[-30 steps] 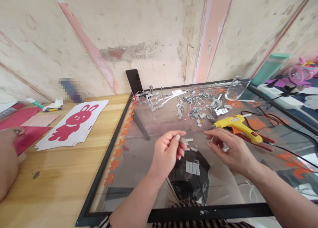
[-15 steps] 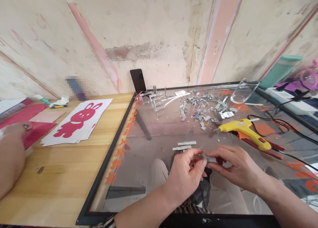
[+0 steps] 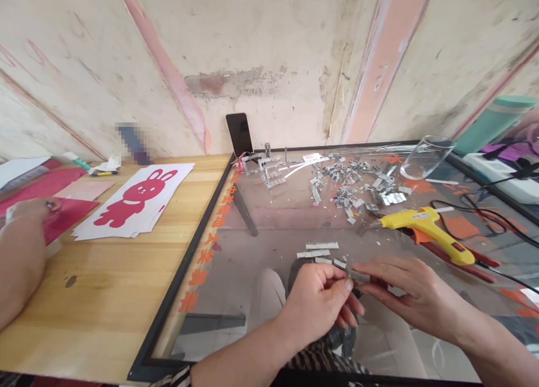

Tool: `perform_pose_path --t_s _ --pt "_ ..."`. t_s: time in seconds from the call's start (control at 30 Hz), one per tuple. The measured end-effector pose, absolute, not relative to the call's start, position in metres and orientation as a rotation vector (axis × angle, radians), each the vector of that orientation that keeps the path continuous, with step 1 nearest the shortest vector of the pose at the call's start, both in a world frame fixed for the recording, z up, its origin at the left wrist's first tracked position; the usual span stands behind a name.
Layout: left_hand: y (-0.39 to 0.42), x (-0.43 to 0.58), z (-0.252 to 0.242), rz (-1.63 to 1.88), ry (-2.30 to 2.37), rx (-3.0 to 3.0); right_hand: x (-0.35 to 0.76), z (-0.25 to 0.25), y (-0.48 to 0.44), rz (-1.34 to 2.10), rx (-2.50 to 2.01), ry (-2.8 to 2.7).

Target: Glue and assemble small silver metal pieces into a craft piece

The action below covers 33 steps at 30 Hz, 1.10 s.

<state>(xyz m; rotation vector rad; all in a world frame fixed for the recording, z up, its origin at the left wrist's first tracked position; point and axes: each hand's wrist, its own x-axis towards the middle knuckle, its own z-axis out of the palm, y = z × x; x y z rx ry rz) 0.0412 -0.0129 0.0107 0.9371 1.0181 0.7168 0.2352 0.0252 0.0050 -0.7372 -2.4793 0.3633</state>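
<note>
My left hand (image 3: 322, 297) is closed, thumb and fingers pinching one end of a small flat silver-grey strip (image 3: 359, 276). The strip's other end lies between the thumb and fingers of my right hand (image 3: 406, 288), also closed. Both hands are over the glass tabletop (image 3: 269, 224), close to its front edge. Just beyond my left hand lie several short silver strips (image 3: 321, 245). A yellow hot glue gun (image 3: 429, 230) rests past my right hand, its nozzle pointing left. Red-handled pliers (image 3: 458, 263) are partly under it.
Farther back is a heap of silver pieces (image 3: 345, 179), with a clear glass (image 3: 427, 158) to its right. A phone (image 3: 239, 134) leans on the wall. At left, another person's hand (image 3: 36, 213) rests on red paper (image 3: 71, 218) near a rabbit picture (image 3: 135, 201).
The view has shifted slightly, moving the scene a little. My hands stay together on the strip, and more of it shows between them now. Additional silver pieces show behind my left hand.
</note>
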Motion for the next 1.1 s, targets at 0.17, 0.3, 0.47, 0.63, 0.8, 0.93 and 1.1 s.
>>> perform_pose_path --t_s 0.17,0.3,0.47,0.63,0.8,0.93,1.1 --pt "-0.015 0.042 0.008 0.756 1.076 1.026 0.233 0.006 0.022 0.362 -0.717 -2.465" --pt "-0.015 0.04 0.009 0.774 1.027 1.029 0.234 0.005 0.021 0.376 -0.802 -2.42" --pt "-0.014 0.038 0.011 0.79 0.976 1.017 0.235 0.004 0.021 0.401 -0.885 -2.393" --pt "-0.013 0.038 0.011 0.763 0.985 1.044 0.231 0.01 0.021 0.443 -0.844 -2.402" --pt "-0.013 0.038 0.011 0.738 1.028 1.103 0.23 0.013 0.023 0.524 -0.814 -2.384" --pt "-0.017 0.036 0.011 0.711 1.061 1.198 0.23 0.023 0.019 0.771 -0.87 -2.406" --pt "-0.018 0.031 0.02 0.784 1.087 1.336 0.234 0.042 0.016 1.214 -0.748 -2.352"
